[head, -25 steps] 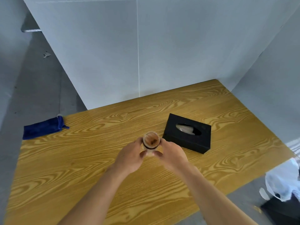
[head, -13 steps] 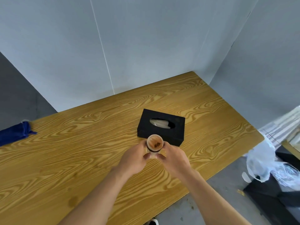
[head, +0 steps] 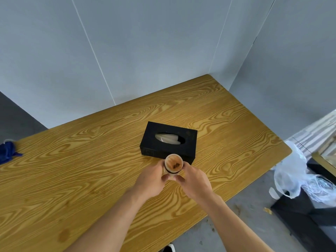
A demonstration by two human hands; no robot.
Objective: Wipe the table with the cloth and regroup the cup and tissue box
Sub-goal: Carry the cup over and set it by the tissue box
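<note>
A small clear cup (head: 173,163) with a dark band and brown residue inside is held between both hands, just in front of the black tissue box (head: 169,141). My left hand (head: 151,180) grips its left side and my right hand (head: 195,180) grips its right side. The tissue box lies flat near the middle of the wooden table (head: 91,160), a white tissue showing in its oval slot. The blue cloth (head: 8,154) lies bunched at the table's far left edge, partly cut off by the frame.
Grey wall panels close off the table's far side and right corner. Off the right edge, on the floor, a white plastic bag (head: 291,171) rests on a black box (head: 305,215). A darker stain (head: 63,235) marks the wood near the front.
The view has swung right, so the cloth slid to the left edge. Both hands with the cup have moved closer to the tissue box's front side.
</note>
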